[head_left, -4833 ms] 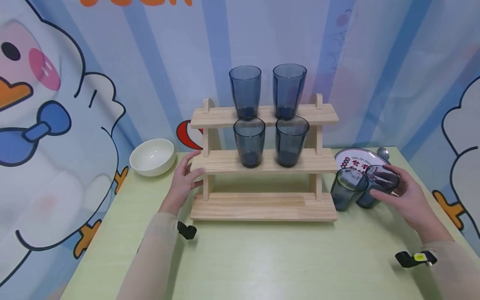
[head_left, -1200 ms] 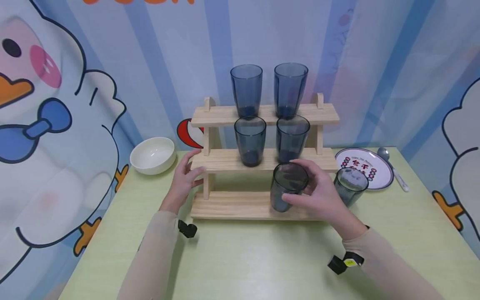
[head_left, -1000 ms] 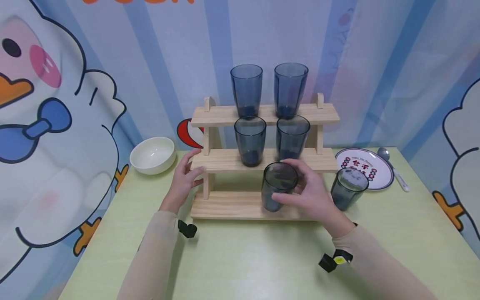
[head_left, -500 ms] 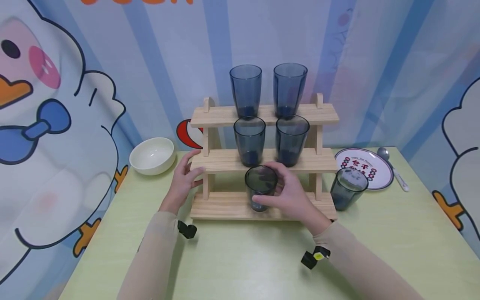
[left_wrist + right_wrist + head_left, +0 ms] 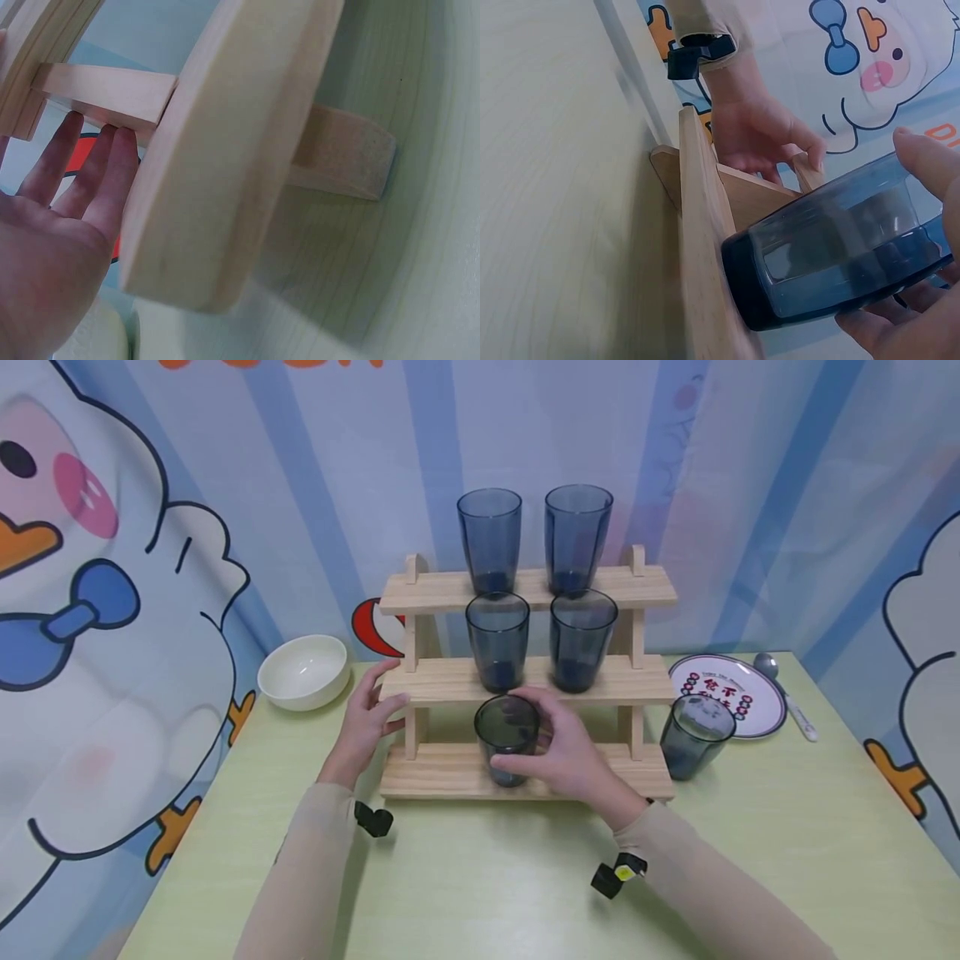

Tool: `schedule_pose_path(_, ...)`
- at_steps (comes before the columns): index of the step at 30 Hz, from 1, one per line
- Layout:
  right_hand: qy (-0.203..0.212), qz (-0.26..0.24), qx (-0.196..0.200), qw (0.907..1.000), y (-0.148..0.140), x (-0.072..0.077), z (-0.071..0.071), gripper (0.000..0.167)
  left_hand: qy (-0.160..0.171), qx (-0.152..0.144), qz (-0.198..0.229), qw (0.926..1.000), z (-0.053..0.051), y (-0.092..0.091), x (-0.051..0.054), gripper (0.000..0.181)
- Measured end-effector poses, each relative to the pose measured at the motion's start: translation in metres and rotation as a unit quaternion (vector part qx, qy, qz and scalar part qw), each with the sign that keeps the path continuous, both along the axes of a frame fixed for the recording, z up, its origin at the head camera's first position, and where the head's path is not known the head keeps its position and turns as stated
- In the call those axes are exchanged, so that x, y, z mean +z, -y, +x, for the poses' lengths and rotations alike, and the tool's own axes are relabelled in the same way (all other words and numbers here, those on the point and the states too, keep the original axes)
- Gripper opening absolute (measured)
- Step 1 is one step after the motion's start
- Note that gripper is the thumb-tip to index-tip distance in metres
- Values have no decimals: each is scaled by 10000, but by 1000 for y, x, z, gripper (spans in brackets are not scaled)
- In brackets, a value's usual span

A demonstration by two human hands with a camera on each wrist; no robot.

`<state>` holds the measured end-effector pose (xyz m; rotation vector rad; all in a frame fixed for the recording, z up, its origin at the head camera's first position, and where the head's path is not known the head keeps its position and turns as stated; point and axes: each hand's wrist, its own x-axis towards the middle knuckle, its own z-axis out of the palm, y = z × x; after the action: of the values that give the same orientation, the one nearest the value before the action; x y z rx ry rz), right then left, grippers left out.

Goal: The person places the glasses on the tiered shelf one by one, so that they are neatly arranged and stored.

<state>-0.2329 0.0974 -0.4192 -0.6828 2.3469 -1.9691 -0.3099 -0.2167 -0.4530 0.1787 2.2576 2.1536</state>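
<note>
My right hand [image 5: 562,752] grips a blue-tinted drinking glass [image 5: 504,739] around its side, thumb in front and fingers behind. In the right wrist view the glass [image 5: 840,247] has its dark base at the bottom board of a three-tier wooden rack [image 5: 450,772]; whether its full weight rests there I cannot tell. My left hand [image 5: 365,722] holds the rack's left end near the middle shelf. Its fingers lie against the upright [image 5: 112,94] in the left wrist view. Two glasses [image 5: 491,539] stand on the top shelf and two more glasses [image 5: 498,643] on the middle one.
One more glass [image 5: 693,739] stands on the table [image 5: 465,877] at the rack's right end. Behind it lie a printed plate [image 5: 761,702] and a spoon [image 5: 798,718]. A white bowl [image 5: 303,672] sits at the left. A cartoon curtain [image 5: 322,485] hangs behind.
My right hand has carried the glass from beside the plate leftward to the bottom shelf, left of its middle, and lowered it slightly. My left hand has kept its place on the rack.
</note>
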Motion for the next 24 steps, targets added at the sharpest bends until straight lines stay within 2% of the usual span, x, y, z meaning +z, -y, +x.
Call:
schedule_pose_path(17,-101,220,45,9997,2,-6,-2,79,-12,-30,82,10000,0,0,0,58)
schedule_pose_path(24,-113,302,-74,9995,3,-6,0,81,-9,-45,62,10000,1,0,0,58)
